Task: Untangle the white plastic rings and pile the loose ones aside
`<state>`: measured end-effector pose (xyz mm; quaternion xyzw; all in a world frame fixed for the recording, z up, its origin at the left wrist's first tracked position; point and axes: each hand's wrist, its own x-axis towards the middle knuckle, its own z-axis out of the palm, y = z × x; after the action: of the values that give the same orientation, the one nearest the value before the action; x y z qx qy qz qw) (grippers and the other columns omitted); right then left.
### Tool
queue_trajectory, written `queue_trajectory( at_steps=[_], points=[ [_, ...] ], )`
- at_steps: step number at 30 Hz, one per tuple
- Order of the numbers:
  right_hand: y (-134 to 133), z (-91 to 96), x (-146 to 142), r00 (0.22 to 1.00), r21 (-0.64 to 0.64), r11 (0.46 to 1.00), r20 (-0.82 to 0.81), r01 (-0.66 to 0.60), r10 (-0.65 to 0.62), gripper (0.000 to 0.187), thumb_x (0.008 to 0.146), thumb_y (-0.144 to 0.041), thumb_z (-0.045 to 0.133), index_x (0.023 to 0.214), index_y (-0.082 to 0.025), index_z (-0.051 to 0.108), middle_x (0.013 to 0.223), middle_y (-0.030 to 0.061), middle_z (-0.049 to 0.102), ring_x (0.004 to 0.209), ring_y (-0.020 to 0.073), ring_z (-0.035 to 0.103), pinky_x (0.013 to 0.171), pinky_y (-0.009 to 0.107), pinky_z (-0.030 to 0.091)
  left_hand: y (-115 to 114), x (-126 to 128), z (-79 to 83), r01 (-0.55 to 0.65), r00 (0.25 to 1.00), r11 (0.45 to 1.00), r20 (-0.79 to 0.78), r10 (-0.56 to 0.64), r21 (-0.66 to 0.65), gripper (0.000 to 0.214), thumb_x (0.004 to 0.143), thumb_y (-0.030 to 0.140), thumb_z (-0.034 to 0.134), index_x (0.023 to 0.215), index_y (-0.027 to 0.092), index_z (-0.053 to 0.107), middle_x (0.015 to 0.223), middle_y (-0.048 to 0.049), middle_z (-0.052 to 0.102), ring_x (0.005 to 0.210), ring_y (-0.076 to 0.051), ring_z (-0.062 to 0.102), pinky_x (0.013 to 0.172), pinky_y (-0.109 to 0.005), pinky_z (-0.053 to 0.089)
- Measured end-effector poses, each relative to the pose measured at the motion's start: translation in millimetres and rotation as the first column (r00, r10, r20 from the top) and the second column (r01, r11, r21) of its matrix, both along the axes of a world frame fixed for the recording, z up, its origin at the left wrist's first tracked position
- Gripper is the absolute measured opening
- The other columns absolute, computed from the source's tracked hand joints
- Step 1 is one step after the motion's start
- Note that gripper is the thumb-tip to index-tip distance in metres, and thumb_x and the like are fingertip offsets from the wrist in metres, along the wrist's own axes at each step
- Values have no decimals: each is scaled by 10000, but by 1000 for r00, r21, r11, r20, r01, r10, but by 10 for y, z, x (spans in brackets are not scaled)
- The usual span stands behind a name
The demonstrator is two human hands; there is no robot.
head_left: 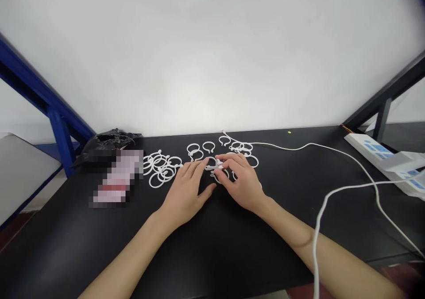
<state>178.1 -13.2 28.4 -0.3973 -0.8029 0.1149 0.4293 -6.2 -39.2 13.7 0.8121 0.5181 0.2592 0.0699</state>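
My right hand point(244, 179) has thumb and fingertips closed on the end of a white open ring point(210, 168) with knobbed ends, like a curtain ring. Across from it, my left hand point(184, 190) rests low over the table, fingers stretched and thumb apart. Its index fingertip is at the ring's left side; whether it touches cannot be made out. Several similar rings point(165, 173) lie in a loose pile left of my left hand. A few more rings point(209, 143) lie behind both hands, and others are partly hidden by my right hand.
The black tabletop point(212, 254) meets a pale wall point(212, 60). At the left are a black plastic bag point(109, 139) and a blurred-out pinkish object point(119, 175). A white cable point(318, 228) crosses above my right forearm, near a white-and-blue box-like object point(368, 151).
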Motion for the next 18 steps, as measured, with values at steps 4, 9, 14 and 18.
queue_trajectory(
  at_steps=[4, 9, 14, 18],
  points=[
    [-34, -24, -26, 988, -181, 982, -151, -61, 33, 106, 876, -277, 626, 909, -220, 542, 1069, 57, 673, 886, 171, 634, 827, 366, 537, -10, 81, -2, 73, 992, 992, 106, -62, -99, 510, 964, 382, 471, 1425, 189, 370, 1290, -98, 583, 1181, -240, 511, 1021, -434, 430],
    [-37, -52, -43, 981, -235, 964, -177, -122, 81, 267, 898, -279, 609, 1161, -247, 581, 1021, 38, 640, 850, 148, 640, 800, 326, 552, -3, 98, -8, 90, 978, 982, 198, -56, -168, 393, 956, 343, 499, 1329, 221, 484, 1155, -75, 642, 1056, -235, 566, 922, -410, 482],
    [-27, -63, -50, 979, -182, 972, -165, -146, 116, 120, 934, -261, 564, 976, -213, 666, 1018, 55, 612, 839, 142, 636, 768, 301, 549, 19, 78, -31, 61, 973, 980, 229, -17, -188, 334, 918, 303, 566, 1245, 236, 546, 1058, -51, 651, 998, -225, 586, 882, -385, 497],
    [-22, -69, -34, 983, -93, 988, -147, -124, 110, 102, 927, -252, 584, 955, -222, 677, 966, 46, 575, 827, 146, 612, 749, 301, 539, 46, 68, -38, 59, 978, 981, 208, -19, -185, 310, 916, 260, 568, 1225, 232, 556, 1035, -45, 645, 979, -218, 583, 872, -374, 489]
  ],
)
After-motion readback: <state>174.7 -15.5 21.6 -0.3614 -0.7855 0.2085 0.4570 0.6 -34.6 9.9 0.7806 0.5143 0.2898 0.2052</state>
